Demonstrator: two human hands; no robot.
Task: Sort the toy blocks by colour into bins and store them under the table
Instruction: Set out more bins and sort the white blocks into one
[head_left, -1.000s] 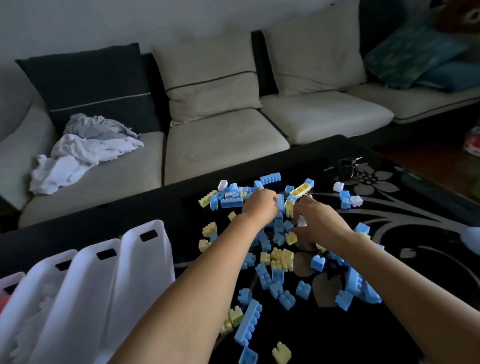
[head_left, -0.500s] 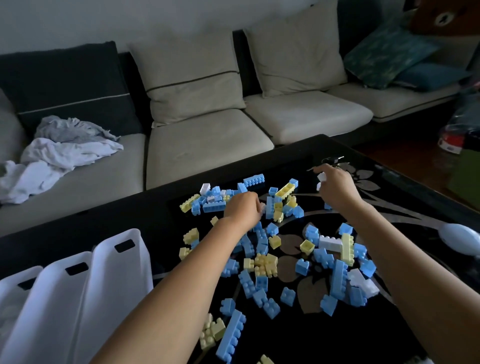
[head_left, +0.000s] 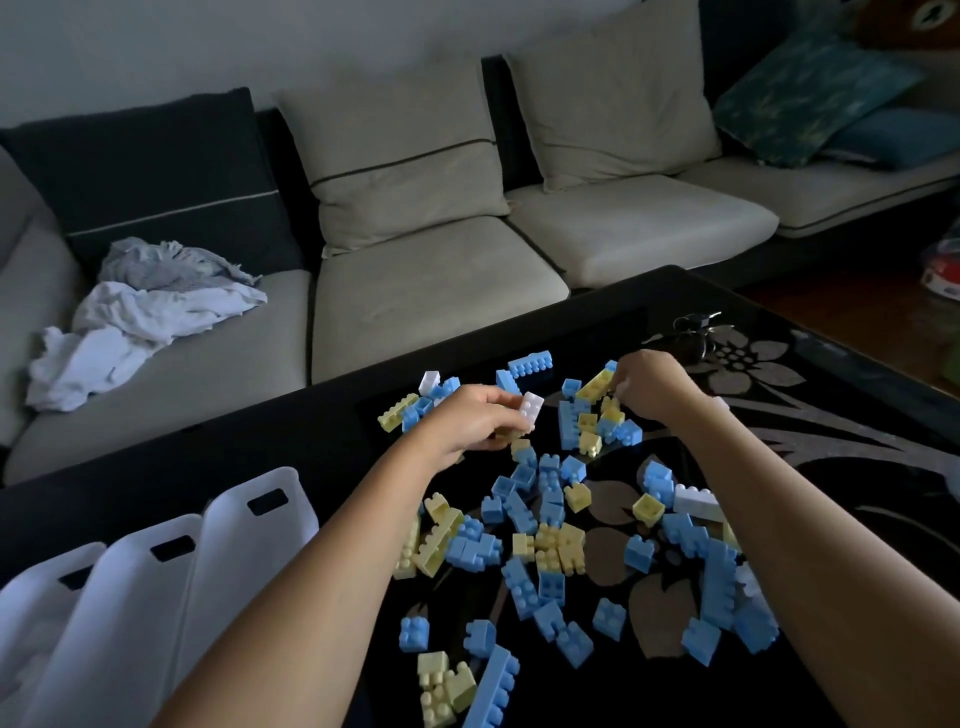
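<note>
Currently, the left grip (head_left: 470, 423) pinches a white block (head_left: 531, 408) above the blue and yellow blocks (head_left: 558, 551) scattered on the black tabletop (head_left: 234, 447). The right grip (head_left: 649, 384) curls into the pile's far edge; its contents cannot be determined. White bins (head_left: 249, 551) stand at near left.

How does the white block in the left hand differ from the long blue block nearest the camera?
The white block is short and pinched in the left hand; the long blue block is much longer and lies loose on the table. Both are studded plastic bricks.
</note>
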